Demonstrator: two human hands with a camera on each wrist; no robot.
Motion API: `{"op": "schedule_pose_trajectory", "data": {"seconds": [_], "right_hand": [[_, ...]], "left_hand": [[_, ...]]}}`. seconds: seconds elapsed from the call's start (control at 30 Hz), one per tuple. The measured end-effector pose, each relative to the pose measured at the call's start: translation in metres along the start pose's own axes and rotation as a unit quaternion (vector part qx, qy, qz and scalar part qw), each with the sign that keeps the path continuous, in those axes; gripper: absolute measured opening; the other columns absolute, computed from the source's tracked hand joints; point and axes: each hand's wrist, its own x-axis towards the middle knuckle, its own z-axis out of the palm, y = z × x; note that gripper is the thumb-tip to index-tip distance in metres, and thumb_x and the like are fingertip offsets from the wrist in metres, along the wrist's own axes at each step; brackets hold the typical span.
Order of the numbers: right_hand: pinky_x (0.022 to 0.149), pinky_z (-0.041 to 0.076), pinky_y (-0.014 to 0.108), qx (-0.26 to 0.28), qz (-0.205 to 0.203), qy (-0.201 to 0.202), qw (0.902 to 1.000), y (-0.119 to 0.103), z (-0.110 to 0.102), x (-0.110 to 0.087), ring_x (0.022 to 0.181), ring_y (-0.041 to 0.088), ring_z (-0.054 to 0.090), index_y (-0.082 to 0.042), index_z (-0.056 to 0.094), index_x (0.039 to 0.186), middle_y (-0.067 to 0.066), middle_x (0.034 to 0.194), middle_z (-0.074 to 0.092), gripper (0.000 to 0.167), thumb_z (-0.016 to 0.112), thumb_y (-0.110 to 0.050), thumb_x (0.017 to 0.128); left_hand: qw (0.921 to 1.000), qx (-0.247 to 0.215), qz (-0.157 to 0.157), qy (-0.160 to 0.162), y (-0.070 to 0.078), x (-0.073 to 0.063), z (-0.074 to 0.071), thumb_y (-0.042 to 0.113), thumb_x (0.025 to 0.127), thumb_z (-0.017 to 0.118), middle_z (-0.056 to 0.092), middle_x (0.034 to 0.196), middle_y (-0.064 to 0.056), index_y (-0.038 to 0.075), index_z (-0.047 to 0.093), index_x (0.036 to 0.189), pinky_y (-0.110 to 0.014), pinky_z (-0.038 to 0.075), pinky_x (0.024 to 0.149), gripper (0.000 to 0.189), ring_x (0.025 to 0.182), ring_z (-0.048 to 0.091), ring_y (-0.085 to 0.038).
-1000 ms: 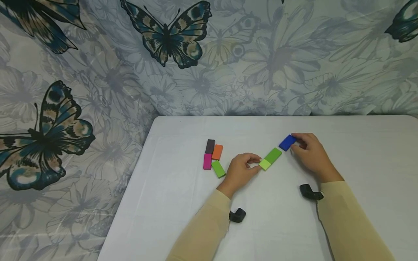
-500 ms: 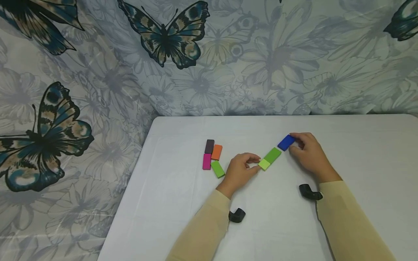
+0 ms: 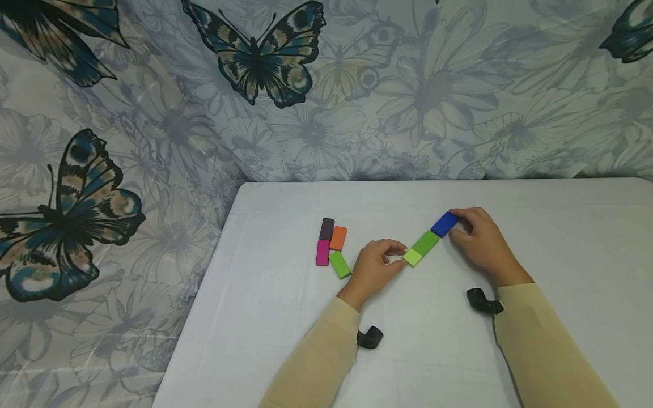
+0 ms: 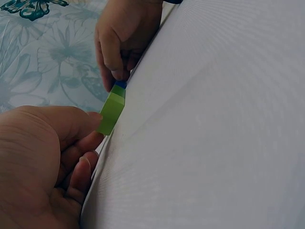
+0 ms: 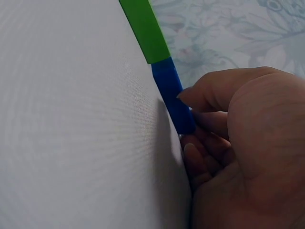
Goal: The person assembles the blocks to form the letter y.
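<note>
In the head view a diagonal row of blocks lies on the white table: a light green block, a green block and a blue block, end against end. My right hand pinches the blue block at its far end. Seen from the right wrist, the thumb sits on the blue block, whose other end meets the green block. At the row's near end, my left hand holds the light green block between thumb and fingertips; the left wrist view shows the thumb on that block's end.
Left of my left hand lies a cluster: a dark block, an orange block, a magenta block and another green block. A butterfly-patterned cloth rises behind the white table.
My right hand has slid the blue block toward the lower left, closing the gap to the green block. The left hand has stayed in place.
</note>
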Motion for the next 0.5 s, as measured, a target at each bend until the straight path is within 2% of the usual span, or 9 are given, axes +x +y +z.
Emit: {"op": "schedule_pose_trajectory", "data": {"seconds": [0.5], "right_hand": [[0.115, 0.036, 0.069, -0.005, -0.002, -0.003, 1.0, -0.0035, 0.0003, -0.0028, 0.139, 0.054, 0.046, 0.012, 0.058, 0.145, 0.033, 0.142, 0.052, 0.046, 0.068, -0.002, 0.102]], "left_hand": [[1.0, 0.0, -0.004, -0.002, 0.0006, -0.0003, 0.0, 0.014, 0.097, 0.086, 0.075, 0.111, 0.014, 0.014, 0.079, 0.124, -0.018, 0.051, 0.083, 0.027, 0.093, 0.059, -0.002]]}}
